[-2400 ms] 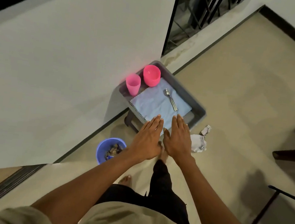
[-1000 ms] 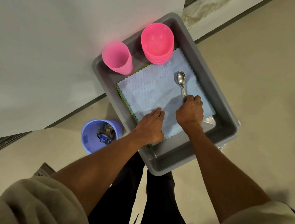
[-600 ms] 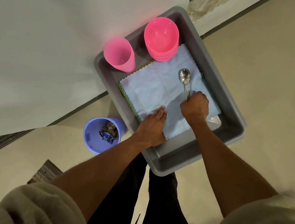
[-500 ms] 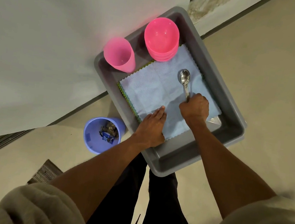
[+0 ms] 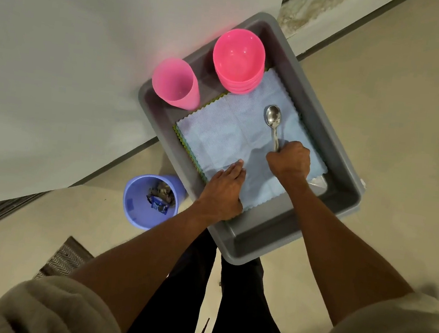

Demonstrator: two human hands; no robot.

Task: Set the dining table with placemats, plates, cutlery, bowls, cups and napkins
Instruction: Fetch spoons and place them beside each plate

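Note:
A grey plastic tub (image 5: 325, 129) stands on the floor by the wall. Inside lie a stack of light blue cloths (image 5: 224, 136) with green edges showing beneath, a stack of pink bowls (image 5: 238, 58) at the far end and a pink cup (image 5: 174, 82) at the far left corner. A metal spoon (image 5: 273, 120) lies on the cloths. My right hand (image 5: 291, 161) grips the spoon's handle with curled fingers. My left hand (image 5: 223, 190) rests flat on the near edge of the cloths.
A purple bin (image 5: 150, 200) with wrappers inside stands on the floor left of the tub. A white wall (image 5: 73, 65) runs along the left. A striped mat (image 5: 66, 258) lies at the lower left. My legs stand right behind the tub.
I have bent down over the tub. My right hand closed round the spoon's handle and my left hand settled on the cloths; in the last half second little has moved.

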